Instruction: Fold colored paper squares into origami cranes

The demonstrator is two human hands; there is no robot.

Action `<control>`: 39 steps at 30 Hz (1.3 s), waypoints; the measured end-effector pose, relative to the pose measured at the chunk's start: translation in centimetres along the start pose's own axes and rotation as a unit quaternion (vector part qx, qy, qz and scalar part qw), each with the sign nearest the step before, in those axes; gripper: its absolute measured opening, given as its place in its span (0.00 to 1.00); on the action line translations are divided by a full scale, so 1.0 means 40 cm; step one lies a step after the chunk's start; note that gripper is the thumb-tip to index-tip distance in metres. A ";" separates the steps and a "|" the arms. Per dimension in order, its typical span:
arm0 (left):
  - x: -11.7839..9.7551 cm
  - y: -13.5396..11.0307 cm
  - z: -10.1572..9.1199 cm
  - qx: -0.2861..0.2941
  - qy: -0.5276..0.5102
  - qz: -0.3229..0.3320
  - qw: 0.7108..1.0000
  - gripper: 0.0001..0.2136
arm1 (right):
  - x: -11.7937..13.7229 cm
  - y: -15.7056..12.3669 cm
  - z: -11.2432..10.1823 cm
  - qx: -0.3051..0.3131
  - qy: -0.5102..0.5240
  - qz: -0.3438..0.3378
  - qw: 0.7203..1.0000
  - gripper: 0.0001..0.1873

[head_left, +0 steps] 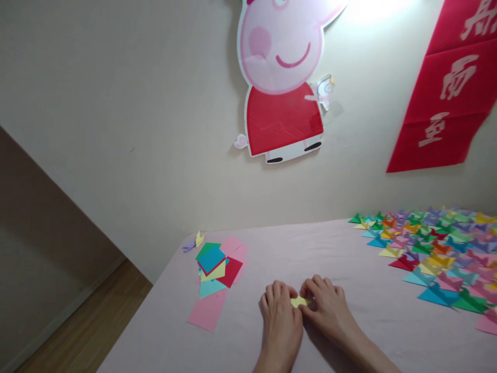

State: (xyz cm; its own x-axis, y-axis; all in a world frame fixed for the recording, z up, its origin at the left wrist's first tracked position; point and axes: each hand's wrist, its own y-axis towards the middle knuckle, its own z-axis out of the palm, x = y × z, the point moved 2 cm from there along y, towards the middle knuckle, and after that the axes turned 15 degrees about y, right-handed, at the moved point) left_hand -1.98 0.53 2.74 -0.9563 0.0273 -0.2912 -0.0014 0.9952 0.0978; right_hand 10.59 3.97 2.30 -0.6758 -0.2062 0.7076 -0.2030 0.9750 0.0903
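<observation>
Yellow folded paper point(298, 301) pinched between the fingers of left hand point(280, 313) and right hand point(328, 304), low at the front of the table point(295, 251). Perhaps liable to skew or tear if pulled unevenly. One piece in hand; to the left, two small folded pieces point(199, 239) and loose sheets point(212, 260) overlapping too much to count; to the right, dozens of folded paper figures point(440, 259).

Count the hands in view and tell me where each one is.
2. The left hand is at the left end of the small yellow paper, over the table; the right hand is at its right end. No other hands show.
</observation>
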 end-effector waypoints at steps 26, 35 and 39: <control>0.056 0.045 -0.002 -0.025 -0.109 0.041 0.993 0.07 | -0.052 0.013 0.008 0.027 0.151 -0.121 0.981 0.05; 0.030 0.091 0.022 0.005 -0.303 0.002 0.953 0.04 | -0.078 0.031 0.001 -0.045 0.272 -0.086 0.957 0.19; 0.035 0.093 0.033 0.012 -0.317 -0.031 0.948 0.05 | -0.071 0.027 -0.004 -0.052 0.286 -0.085 0.953 0.19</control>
State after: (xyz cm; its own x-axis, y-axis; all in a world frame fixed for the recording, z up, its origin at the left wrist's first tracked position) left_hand -2.94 4.38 1.46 -0.5861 0.0118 -0.8101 -0.0385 0.9984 0.0424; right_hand 12.43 5.65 0.50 -0.1361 -0.3128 0.9400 -0.1842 0.9403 0.2862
